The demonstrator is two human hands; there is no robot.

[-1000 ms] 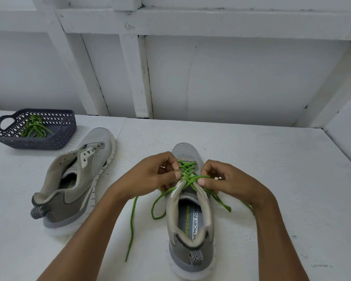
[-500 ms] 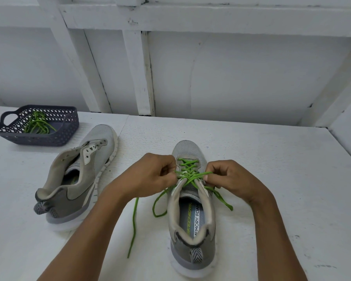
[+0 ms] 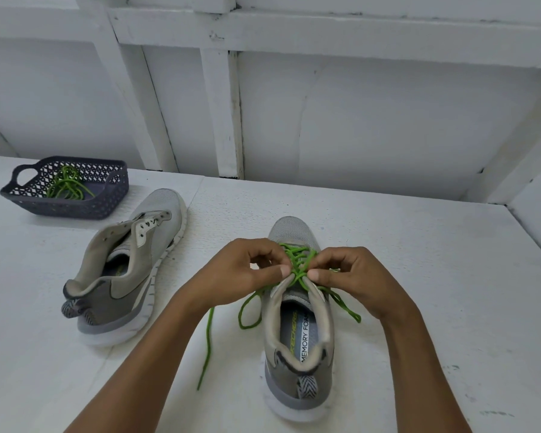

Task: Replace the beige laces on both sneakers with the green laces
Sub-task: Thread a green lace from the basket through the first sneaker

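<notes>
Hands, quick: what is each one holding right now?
Left hand: closed, pinching the green lace on the sneaker.
Right hand: closed, pinching the same green lace.

green lace (image 3: 299,260) partly hidden by left hand (image 3: 247,275), right hand (image 3: 355,276), forearms (image 3: 150,360) cropped below

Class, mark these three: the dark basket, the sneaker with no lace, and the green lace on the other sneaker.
dark basket (image 3: 69,210): head view, on its front wall.
sneaker with no lace (image 3: 166,204): head view, on its mesh toe.
green lace (image 3: 207,339): head view, on its loose left tail.
</notes>
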